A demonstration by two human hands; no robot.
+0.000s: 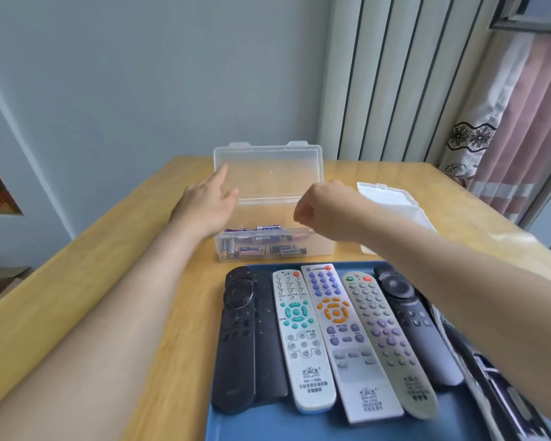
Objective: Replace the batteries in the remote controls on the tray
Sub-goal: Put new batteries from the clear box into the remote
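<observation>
Head view: boxed batteries (252, 249) lie beneath left grip (209, 202) and right grip (322, 208).

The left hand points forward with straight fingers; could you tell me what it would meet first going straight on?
Probably the raised lid of the clear battery box; the left hand is close to its left edge, though depth is unclear.

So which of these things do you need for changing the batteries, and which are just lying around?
For the job:
- the remote controls on the blue tray
- the clear plastic box, lid up
- the batteries inside it

Just lying about:
- the white plastic container on the table
- the curtain
- the cardboard box on the floor
</observation>
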